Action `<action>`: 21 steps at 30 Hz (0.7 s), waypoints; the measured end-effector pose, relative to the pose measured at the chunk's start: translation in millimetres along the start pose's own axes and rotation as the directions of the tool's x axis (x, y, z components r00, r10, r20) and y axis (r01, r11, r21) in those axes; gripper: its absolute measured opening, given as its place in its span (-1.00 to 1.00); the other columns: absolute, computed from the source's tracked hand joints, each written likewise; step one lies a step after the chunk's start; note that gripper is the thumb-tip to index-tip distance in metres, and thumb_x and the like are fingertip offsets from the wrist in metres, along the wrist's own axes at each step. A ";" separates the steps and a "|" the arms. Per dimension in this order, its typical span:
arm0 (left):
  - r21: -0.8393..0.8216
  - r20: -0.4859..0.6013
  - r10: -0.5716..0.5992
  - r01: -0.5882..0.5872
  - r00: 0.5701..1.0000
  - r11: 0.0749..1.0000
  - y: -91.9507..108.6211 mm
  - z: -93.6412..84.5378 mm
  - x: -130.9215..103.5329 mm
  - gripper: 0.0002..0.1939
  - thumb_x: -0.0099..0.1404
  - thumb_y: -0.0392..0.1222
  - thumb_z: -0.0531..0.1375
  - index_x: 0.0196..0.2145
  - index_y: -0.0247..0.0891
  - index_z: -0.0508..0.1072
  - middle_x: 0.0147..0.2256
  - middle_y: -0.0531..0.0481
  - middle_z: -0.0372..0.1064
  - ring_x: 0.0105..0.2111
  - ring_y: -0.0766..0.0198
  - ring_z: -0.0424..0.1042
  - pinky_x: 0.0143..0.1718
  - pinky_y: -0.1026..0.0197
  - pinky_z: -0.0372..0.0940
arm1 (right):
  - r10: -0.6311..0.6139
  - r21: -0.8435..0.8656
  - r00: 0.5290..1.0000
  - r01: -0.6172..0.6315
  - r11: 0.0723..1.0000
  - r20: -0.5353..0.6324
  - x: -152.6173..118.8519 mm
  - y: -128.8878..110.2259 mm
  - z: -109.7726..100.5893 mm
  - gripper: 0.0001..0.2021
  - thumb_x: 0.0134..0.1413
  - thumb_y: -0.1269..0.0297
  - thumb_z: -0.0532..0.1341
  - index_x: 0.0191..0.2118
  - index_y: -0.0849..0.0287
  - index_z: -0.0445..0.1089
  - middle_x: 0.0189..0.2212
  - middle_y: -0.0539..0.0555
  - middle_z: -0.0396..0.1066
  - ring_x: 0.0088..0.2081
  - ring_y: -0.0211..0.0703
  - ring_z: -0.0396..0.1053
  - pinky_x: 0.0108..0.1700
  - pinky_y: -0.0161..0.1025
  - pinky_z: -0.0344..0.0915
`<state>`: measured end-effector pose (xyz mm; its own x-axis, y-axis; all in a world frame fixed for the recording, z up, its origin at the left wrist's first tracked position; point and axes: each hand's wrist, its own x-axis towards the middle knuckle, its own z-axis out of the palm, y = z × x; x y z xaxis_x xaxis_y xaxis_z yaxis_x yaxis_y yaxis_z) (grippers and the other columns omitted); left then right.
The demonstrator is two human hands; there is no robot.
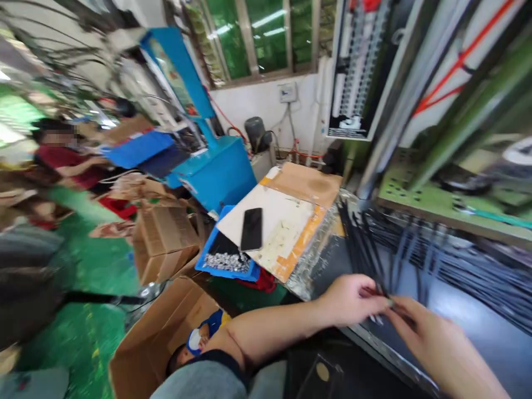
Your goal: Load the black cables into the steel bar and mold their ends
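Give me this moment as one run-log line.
left hand: pinching black strips | right hand: pinching the same bundle's ends | surface: dark worktop | nearby: phone on white board

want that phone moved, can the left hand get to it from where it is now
Probably yes. The phone lies face up on the white board with nothing on top, and the space between it and the left hand looks open. That hand is busy pinching black strips together with the right hand.
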<state>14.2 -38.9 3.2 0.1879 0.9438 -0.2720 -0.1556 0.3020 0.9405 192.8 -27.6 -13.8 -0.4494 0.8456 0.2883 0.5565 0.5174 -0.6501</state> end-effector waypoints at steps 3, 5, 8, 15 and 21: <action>0.026 0.072 -0.028 0.026 0.997 0.999 9.4 -10.1 -6.8 -0.90 0.10 -0.24 0.26 -0.47 -0.28 0.39 -0.52 0.05 0.36 -0.52 0.37 0.37 -0.42 0.29 0.29 | 0.075 -0.089 0.982 -0.060 0.994 0.171 17.3 -37.6 -21.7 -0.80 0.11 0.25 0.08 -0.45 0.04 0.40 -0.62 -0.01 0.43 -0.64 -0.16 0.35 -0.59 -0.23 0.16; 0.028 0.118 -0.049 0.047 0.992 0.999 10.5 -18.1 -5.0 -0.84 0.15 -0.15 0.26 -0.41 -0.29 0.39 -0.44 0.02 0.40 -0.42 0.33 0.42 -0.35 0.27 0.34 | 0.206 -0.164 0.945 -0.168 0.972 0.254 24.1 -46.0 -37.1 -0.84 0.10 0.35 0.12 -0.41 0.10 0.44 -0.51 0.00 0.46 -0.49 -0.20 0.39 -0.43 -0.28 0.23; 0.065 0.169 -0.116 0.106 0.979 0.992 10.3 -29.6 -0.9 -0.73 0.19 -0.03 0.24 -0.32 -0.29 0.37 -0.36 -0.03 0.45 -0.32 0.26 0.47 -0.36 0.28 0.36 | 0.359 -0.288 0.900 -0.285 0.914 0.249 18.6 -39.8 -54.7 -0.89 0.05 0.44 0.18 -0.38 0.17 0.46 -0.38 0.04 0.45 -0.35 -0.21 0.37 -0.28 -0.31 0.23; 0.271 0.292 -0.286 0.207 0.913 0.940 19.9 -38.8 -15.2 -0.48 0.26 0.00 0.18 0.13 -0.18 0.22 -0.27 -0.01 0.39 -0.34 0.22 0.50 -0.38 0.22 0.42 | 0.494 -0.522 0.811 -0.287 0.803 0.314 1.1 -20.9 -59.8 -0.93 0.05 0.46 0.21 -0.38 0.18 0.41 -0.46 0.01 0.41 -0.43 -0.23 0.31 -0.39 -0.33 0.09; 0.813 0.324 0.119 -0.340 0.939 0.473 34.2 -123.5 -36.3 -0.72 0.30 0.02 0.09 -0.20 -0.09 0.54 -0.22 0.00 0.50 -0.26 0.13 0.50 -0.22 0.10 0.44 | 0.520 -0.816 0.854 -0.307 0.489 -0.009 -34.9 1.9 -86.6 -0.77 0.17 0.53 0.03 -0.38 0.27 0.41 -0.37 0.22 0.35 -0.30 -0.04 0.29 -0.28 -0.20 0.10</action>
<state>-117.7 -46.2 20.1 0.4718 0.8783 -0.0777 0.6509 -0.2875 0.7027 270.0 -44.7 35.7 -0.0879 0.9924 -0.0856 0.9807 0.1013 0.1673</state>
